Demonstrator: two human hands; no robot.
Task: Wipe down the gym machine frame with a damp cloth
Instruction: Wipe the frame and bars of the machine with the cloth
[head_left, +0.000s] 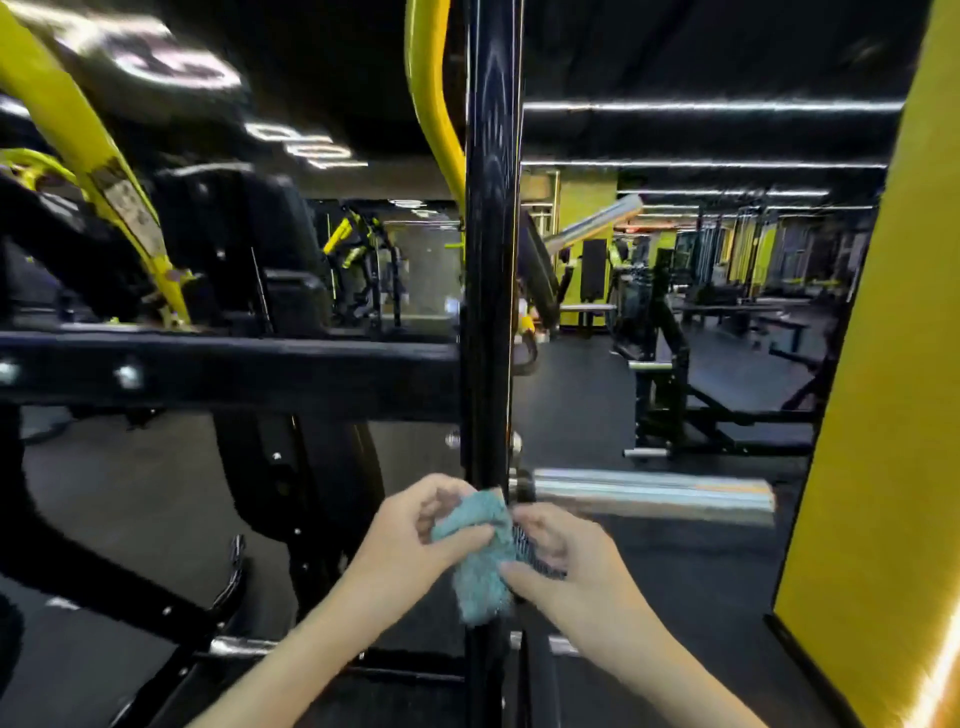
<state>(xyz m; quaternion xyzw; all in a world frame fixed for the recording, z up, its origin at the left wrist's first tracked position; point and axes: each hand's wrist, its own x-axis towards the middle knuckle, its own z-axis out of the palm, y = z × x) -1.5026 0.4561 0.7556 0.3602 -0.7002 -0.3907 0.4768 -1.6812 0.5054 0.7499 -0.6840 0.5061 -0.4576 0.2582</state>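
Both hands on the teal cloth (480, 558), right up against the frame.
Left hand (415, 530) and right hand (558, 558) each pinch the bunched cloth in front of the black upright post (491, 260), just below a chrome peg (649, 493).

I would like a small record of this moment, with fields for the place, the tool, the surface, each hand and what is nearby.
place: a gym, picture slightly blurred
tool: teal cloth, bunched
surface: black upright post, the cloth against it
left: left hand grips the cloth
right: right hand pinches its right edge
nearby: chrome bar sticking out right of the post; yellow pillar far right
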